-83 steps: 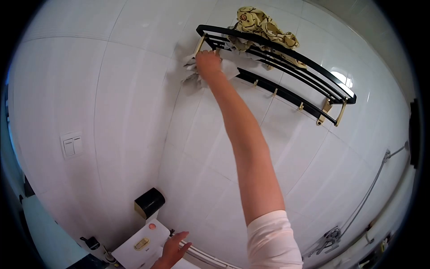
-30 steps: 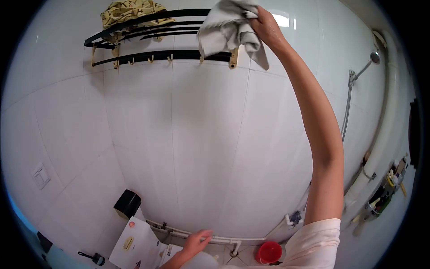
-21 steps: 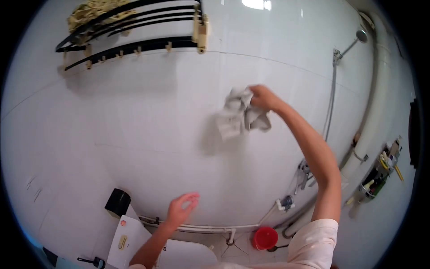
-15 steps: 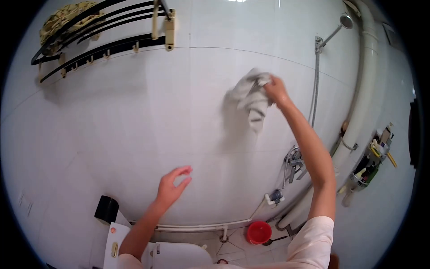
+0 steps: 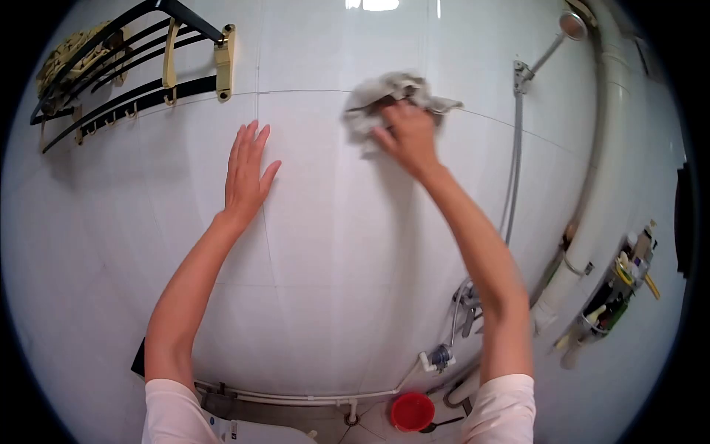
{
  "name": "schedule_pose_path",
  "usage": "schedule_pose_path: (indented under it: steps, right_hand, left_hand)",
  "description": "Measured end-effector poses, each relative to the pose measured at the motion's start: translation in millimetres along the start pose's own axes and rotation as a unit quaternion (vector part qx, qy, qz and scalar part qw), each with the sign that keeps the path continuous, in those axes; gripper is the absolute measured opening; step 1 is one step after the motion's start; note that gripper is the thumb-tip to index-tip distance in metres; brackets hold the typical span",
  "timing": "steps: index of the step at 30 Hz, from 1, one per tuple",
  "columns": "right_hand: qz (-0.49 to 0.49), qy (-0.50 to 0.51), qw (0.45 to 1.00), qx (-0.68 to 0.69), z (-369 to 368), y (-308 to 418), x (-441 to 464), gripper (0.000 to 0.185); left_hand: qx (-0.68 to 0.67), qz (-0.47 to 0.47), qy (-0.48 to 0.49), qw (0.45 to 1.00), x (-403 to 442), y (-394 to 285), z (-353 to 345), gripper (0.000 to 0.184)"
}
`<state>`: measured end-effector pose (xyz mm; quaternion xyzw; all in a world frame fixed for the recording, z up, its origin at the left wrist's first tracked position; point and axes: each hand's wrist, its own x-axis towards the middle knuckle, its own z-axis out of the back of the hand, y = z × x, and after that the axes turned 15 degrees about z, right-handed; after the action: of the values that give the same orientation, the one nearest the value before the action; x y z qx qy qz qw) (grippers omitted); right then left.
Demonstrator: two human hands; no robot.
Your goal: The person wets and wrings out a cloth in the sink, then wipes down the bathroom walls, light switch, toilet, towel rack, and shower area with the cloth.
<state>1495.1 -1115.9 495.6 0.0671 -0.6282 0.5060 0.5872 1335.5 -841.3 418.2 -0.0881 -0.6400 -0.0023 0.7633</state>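
A crumpled grey-white cloth [image 5: 362, 111] is spread against the tiled wall [image 5: 318, 200], high up and right of the middle. My right hand [image 5: 410, 137] presses on it, fingers curled into its folds and partly hidden by them. Further left, my left hand [image 5: 248, 170] is raised at the wall with its fingers stretched out and its thumb apart. Nothing is in it. Whether that palm touches the tiles I cannot tell.
A black rack with hooks [image 5: 140, 103] juts out at upper left. On the right are a shower head [image 5: 572, 25], its hose, a thick pipe [image 5: 603, 148], a tap [image 5: 467, 300] and a shelf of bottles [image 5: 614, 296]. Below stand a red bucket [image 5: 412, 411] and a white toilet [image 5: 259, 433].
My right hand has carried the dangling cloth up and left, and now presses it to the wall. My left hand has risen from low down and straightened its fingers. The view has shifted.
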Motion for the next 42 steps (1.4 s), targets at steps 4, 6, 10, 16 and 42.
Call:
schedule_pose_path:
  steps: [4,6,10,16,42]
  right_hand:
    - [-0.061,-0.145,0.975,-0.159,8.5,-106.9,4.7,0.053]
    - [-0.147,-0.156,0.968,-0.132,12.5,-132.0,28.2,0.060]
    - [-0.126,-0.206,0.970,-0.021,-11.8,-106.3,105.1,0.047]
    - [0.192,-0.178,0.965,-0.030,-76.2,40.5,141.1,0.024]
    - [0.264,-0.105,0.955,-0.086,-91.8,49.3,195.7,0.055]
  left_hand:
    - [0.105,-0.014,0.017,0.994,17.4,30.0,-12.6,0.065]
    - [0.137,-0.019,0.008,0.990,17.5,38.2,-23.3,0.065]
    - [0.141,-0.031,-0.032,0.989,9.9,42.0,-37.7,0.065]
    - [0.131,-0.032,-0.044,0.990,11.8,45.4,-40.1,0.064]
    - [0.127,-0.032,-0.074,0.989,9.4,51.1,-45.9,0.063]
